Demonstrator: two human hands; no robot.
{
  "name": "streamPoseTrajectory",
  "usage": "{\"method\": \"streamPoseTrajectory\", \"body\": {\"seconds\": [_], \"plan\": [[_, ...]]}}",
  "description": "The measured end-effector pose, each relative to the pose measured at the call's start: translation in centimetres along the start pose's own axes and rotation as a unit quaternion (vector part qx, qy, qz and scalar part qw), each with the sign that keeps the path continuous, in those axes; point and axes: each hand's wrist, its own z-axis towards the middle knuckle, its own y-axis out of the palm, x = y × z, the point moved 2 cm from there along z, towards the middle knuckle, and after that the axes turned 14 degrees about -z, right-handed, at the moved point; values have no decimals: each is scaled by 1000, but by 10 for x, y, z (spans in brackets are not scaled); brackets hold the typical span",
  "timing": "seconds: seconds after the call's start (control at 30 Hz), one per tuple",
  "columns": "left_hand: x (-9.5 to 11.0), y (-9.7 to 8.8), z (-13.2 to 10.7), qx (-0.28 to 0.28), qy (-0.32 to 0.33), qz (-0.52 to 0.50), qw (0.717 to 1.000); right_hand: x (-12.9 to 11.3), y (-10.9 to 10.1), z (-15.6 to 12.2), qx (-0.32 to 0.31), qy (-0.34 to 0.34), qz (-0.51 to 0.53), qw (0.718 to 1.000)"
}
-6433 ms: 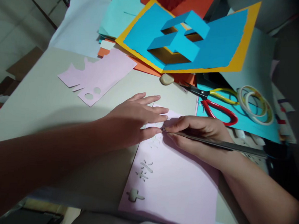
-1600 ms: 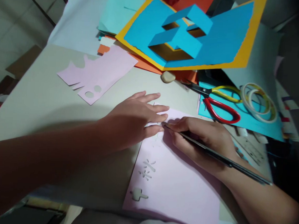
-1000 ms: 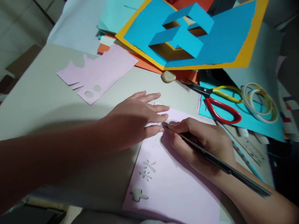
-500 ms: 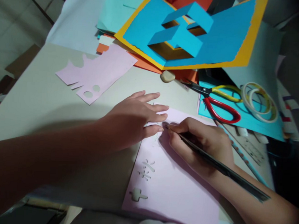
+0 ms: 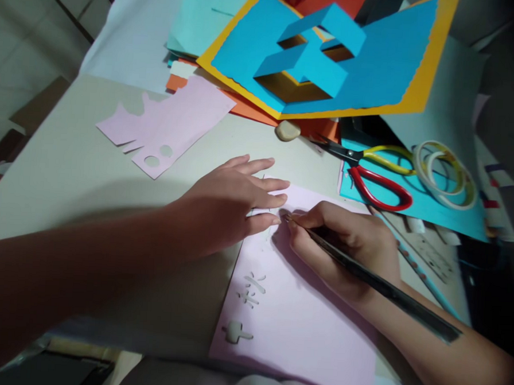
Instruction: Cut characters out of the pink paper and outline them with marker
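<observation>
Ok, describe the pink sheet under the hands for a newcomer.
On the pale table, below the blue and yellow card, find the left hand and right hand. The pink sheet lies beneath them. Unlike the jagged pink scrap farther left, it has cut-out characters near its left edge.

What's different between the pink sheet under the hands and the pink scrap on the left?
The pink sheet shows mostly straight edges; the pink scrap is notched. The sheet has character-shaped cutouts, the scrap two round holes. The sheet looks larger than the scrap. Both are pink.
</observation>
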Motion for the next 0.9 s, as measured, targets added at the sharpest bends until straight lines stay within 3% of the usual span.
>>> {"method": "streamPoseTrajectory", "body": {"seconds": [0.23,0.57,0.9], "plan": [[-1,-2,0,-11,0,4,1000,4,1,0,13,5,28,1000],[-1,-1,0,-6,-6,6,1000,4,-2,-1,-38,27,15,999],[-2,0,-2,-4,-1,12,1000,7,0,-3,-24,50,53,997]]}}
